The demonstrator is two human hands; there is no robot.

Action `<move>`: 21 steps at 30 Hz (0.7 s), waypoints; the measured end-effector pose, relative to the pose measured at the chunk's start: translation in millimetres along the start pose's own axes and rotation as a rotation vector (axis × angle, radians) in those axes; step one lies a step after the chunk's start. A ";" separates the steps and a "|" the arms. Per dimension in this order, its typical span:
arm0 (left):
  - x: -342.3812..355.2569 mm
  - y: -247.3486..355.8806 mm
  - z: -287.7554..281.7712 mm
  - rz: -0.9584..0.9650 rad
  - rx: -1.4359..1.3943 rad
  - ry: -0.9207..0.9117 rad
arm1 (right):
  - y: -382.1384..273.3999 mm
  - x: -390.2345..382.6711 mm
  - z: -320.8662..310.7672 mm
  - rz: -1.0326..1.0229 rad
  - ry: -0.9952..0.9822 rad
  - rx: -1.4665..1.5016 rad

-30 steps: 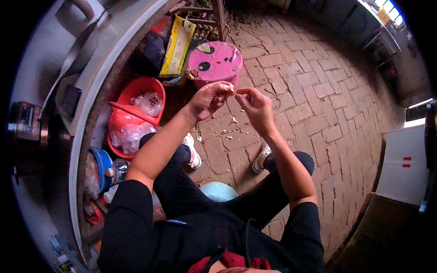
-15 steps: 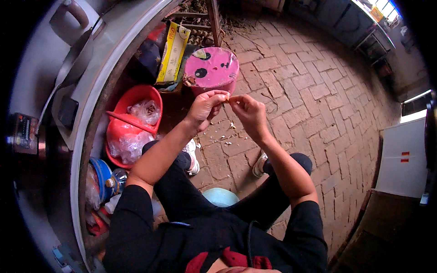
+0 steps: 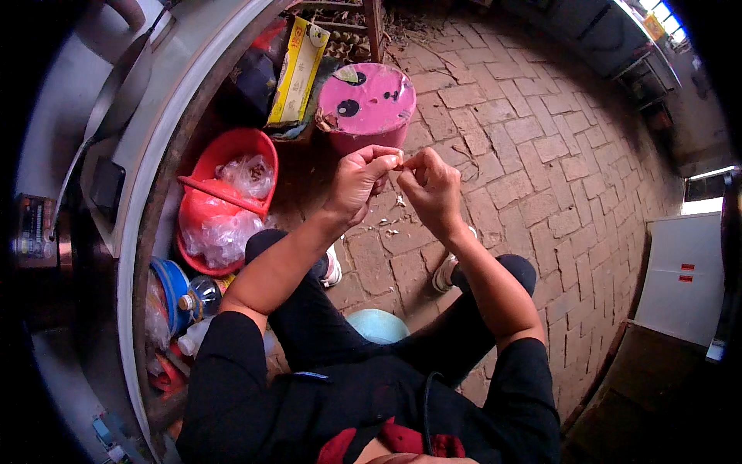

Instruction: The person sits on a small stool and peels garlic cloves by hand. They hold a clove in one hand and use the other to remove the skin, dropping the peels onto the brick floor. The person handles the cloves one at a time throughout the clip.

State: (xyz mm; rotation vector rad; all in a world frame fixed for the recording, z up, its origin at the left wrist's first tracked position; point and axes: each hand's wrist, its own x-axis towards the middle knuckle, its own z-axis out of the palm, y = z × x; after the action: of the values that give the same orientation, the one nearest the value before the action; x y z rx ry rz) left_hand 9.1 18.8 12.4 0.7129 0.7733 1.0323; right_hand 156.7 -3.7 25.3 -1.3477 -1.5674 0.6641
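My left hand (image 3: 358,187) and my right hand (image 3: 431,187) meet at chest height, thumbs and fingertips pinched around a small pale piece (image 3: 398,161), mostly covered by the fingers. Just beyond them stands a pink round container (image 3: 363,116) with a cartoon face on its top. Small white bits (image 3: 391,232) lie scattered on the brick floor (image 3: 541,201) beneath the hands. Between my legs, a light blue basin (image 3: 375,325) is partly hidden by dark trousers.
Along the left edge are a red basket (image 3: 185,241) with plastic bags, a blue tub (image 3: 179,305), a bottle (image 3: 202,295) and a yellow box (image 3: 300,68). A metal ledge (image 3: 151,116) curves beside them. A white panel (image 3: 680,278) stands at the right.
The hands dipped, then rose slightly, staying together. My right fingers now curl more tightly at the piece, and less of it shows than a second ago.
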 end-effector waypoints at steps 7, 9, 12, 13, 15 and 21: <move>-7.8 0.4 -1.1 -0.065 0.051 -0.071 | 3.4 1.5 -1.7 -0.038 0.004 0.117; -9.4 0.9 1.9 -0.062 0.037 -0.062 | 10.6 2.6 -0.9 -0.011 -0.013 0.225; -10.8 7.4 6.3 -0.114 -0.057 -0.069 | 14.2 2.0 -0.3 0.034 -0.014 0.379; -10.7 8.3 5.3 -0.118 -0.081 -0.065 | 16.4 1.3 -1.0 0.042 -0.037 0.350; -10.2 10.6 2.5 -0.127 -0.128 -0.059 | 19.7 -0.5 -3.2 0.057 -0.082 0.291; -18.3 12.8 1.7 -0.074 -0.080 -0.005 | -9.9 -3.3 -10.2 -0.029 -0.062 -0.009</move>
State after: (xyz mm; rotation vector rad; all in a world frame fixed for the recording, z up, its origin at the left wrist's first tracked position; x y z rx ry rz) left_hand -1.1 6.1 27.8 0.6139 0.7443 0.9889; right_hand 161.3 -11.0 37.1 -1.3202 -1.6381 0.6876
